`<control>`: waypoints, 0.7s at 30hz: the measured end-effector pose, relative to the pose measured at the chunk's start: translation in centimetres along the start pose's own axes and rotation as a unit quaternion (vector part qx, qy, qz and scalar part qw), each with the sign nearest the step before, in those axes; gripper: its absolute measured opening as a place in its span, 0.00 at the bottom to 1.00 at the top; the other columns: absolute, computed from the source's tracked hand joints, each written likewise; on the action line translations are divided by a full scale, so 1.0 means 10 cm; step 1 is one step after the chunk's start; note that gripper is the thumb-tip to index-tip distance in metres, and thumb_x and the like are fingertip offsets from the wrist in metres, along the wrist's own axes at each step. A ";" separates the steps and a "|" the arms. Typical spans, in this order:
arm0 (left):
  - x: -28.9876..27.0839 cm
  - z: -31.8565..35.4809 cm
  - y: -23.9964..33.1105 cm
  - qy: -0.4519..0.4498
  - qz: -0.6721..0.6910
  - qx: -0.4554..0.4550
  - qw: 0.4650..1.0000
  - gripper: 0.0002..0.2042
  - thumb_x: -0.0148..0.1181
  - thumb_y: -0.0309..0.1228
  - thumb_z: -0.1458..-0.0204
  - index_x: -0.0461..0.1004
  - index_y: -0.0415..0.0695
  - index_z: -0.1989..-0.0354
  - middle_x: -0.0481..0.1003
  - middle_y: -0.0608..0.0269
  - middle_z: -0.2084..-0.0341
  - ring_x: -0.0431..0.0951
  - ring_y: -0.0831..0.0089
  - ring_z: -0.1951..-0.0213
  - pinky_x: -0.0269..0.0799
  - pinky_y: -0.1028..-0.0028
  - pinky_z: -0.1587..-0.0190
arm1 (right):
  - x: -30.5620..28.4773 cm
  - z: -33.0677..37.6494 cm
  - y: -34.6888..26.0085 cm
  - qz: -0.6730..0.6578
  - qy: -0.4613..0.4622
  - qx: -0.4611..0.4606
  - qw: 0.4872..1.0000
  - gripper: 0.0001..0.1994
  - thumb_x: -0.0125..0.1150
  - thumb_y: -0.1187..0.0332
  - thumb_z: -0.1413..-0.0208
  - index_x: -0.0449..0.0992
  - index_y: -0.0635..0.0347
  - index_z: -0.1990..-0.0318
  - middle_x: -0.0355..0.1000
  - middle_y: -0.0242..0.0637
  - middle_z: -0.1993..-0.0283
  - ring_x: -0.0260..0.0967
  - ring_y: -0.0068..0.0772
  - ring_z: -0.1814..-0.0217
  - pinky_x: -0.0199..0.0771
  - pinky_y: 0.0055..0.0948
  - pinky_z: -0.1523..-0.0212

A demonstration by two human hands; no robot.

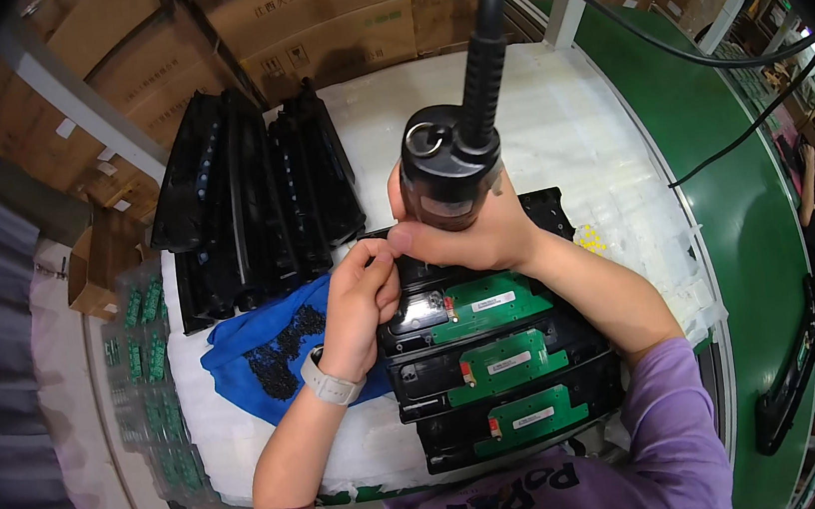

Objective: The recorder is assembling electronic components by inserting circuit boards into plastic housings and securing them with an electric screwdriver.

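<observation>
Right hand (pixel 480 231) clamped on black corded electric screwdriver (pixel 448 164), prob heavy/rigid; left hand (pixel 357 295) fingertips pinched together just beside, over black plastic housing w/ green circuit board (pixel 489 306).

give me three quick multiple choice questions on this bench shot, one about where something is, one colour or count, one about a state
1. Where does the blue cloth lie?
A. to the left of the black housings with the boards
B. on the green belt
C. on top of the cardboard boxes

2. How many green circuit boards show in the row of black housings in front of the person?
A. one
B. three
C. six

3. What is the right hand doing?
A. resting flat on the table
B. gripping the black power screwdriver
C. holding the blue cloth

Answers:
1. A, the cloth sits beside the left forearm, left of the housings.
2. B, three green boards lie one below another.
3. B, its fingers wrap the tool's body while the left hand pinches at its tip.
</observation>
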State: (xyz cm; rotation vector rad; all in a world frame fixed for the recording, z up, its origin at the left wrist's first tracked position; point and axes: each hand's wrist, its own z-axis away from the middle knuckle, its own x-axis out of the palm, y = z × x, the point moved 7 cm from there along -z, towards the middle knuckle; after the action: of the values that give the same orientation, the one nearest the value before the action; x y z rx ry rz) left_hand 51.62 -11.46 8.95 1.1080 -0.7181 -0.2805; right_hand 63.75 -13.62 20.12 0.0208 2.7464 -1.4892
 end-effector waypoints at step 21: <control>0.07 0.02 -0.16 -0.021 0.141 -0.030 0.989 0.09 0.53 0.29 0.45 0.71 0.34 0.63 0.72 0.62 0.77 0.66 0.81 0.80 0.63 0.85 0.77 | -0.32 0.00 -0.45 -0.290 0.024 -0.054 0.955 0.14 0.51 0.59 0.50 0.61 0.59 0.62 0.59 0.29 0.84 0.54 0.21 0.88 0.63 0.25 0.79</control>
State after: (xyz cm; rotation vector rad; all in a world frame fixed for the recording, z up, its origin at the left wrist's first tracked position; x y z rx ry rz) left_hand 52.22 -12.70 7.88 0.9317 -0.8870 -0.0845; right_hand 66.82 -16.12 23.96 -0.8286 3.0214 -1.4296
